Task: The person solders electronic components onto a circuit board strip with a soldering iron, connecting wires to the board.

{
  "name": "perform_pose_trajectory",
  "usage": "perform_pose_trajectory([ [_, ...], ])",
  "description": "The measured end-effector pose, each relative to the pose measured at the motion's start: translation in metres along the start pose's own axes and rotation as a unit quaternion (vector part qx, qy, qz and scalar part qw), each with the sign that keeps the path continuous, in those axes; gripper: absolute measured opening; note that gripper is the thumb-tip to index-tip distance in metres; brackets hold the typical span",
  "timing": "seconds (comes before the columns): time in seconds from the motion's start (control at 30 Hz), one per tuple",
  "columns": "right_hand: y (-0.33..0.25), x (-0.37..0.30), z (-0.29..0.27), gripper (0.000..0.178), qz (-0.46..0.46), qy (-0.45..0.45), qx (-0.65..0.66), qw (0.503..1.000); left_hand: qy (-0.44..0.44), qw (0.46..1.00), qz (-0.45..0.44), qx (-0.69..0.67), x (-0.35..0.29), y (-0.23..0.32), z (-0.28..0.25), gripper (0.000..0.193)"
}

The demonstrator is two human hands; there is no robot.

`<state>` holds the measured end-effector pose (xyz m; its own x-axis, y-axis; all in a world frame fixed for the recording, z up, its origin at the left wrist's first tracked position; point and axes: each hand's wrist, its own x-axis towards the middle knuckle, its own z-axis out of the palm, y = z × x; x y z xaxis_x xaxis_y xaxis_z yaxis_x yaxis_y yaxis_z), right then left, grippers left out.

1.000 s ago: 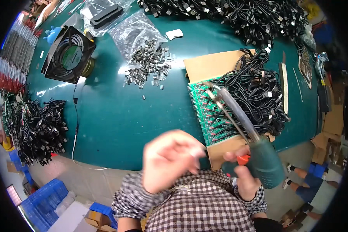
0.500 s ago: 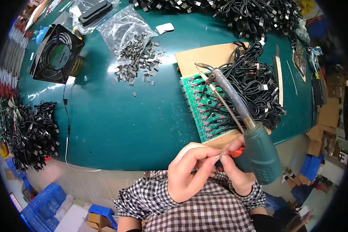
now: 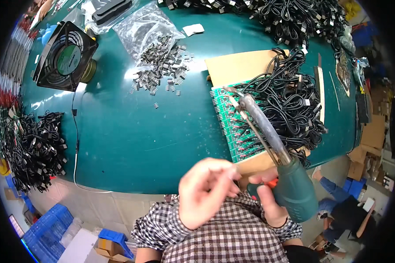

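Observation:
My right hand [image 3: 273, 202] is closed round a soldering gun [image 3: 297, 193] with a dark green handle and a red trigger. Its long metal barrel slants up and left, with the bent tip over a row of green circuit boards [image 3: 223, 122]. Black cables run from these boards. Nearer me, my left hand [image 3: 204, 190] is raised over the table's front edge, fingers curled and thumb pressed to the forefinger. Whatever that pinch holds is too small and blurred to make out. A small gap parts the two hands.
Brown cardboard [image 3: 245, 65] lies under the boards, beside a heap of black cables [image 3: 289, 96]. Small dark pin parts [image 3: 162, 65] spill from a clear bag [image 3: 147, 26]. A black fan [image 3: 66, 57] stands far left; more cables [image 3: 35, 149] lie below it. A person [image 3: 349, 215] is at lower right.
My hands, whose fingertips met half a second ago, have parted. The left moved slightly left, and the soldering gun's tip dropped a little lower over the boards. A person came into view lower right.

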<state>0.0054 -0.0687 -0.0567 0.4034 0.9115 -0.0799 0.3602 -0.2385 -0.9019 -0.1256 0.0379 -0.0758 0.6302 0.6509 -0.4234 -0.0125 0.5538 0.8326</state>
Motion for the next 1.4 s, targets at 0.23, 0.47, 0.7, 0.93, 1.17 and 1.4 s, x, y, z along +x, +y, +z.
perform_pose_trajectory([
  [0.23, -0.004, -0.024, -0.003, 0.026, 0.177, 0.088, 0.165, 0.966, -0.019, 0.993, -0.102, 0.061, 0.043, 0.003, -0.025, 0.015],
  [0.47, 0.004, -0.030, -0.003, 0.030, 0.179, 0.105, 0.183, 0.961, -0.055, 0.989, -0.117, 0.073, 0.054, 0.006, -0.026, 0.017],
  [0.7, 0.005, 0.009, 0.011, 0.038, 0.090, 0.078, 0.341, 0.932, -0.068, 0.986, -0.143, 0.058, 0.060, 0.006, -0.028, 0.019],
  [0.93, 0.018, 0.036, 0.028, 0.042, 0.052, 0.059, 0.492, 0.867, -0.082, 0.984, -0.141, 0.072, 0.060, 0.010, -0.029, 0.021],
  [1.17, 0.010, 0.042, 0.026, 0.041, 0.045, 0.016, 0.389, 0.920, -0.097, 0.982, -0.140, 0.081, 0.059, 0.011, -0.031, 0.020],
  [1.4, 0.005, 0.044, 0.027, 0.040, 0.054, 0.013, 0.354, 0.934, -0.053, 0.988, -0.145, 0.009, 0.052, -0.003, -0.024, 0.019],
])
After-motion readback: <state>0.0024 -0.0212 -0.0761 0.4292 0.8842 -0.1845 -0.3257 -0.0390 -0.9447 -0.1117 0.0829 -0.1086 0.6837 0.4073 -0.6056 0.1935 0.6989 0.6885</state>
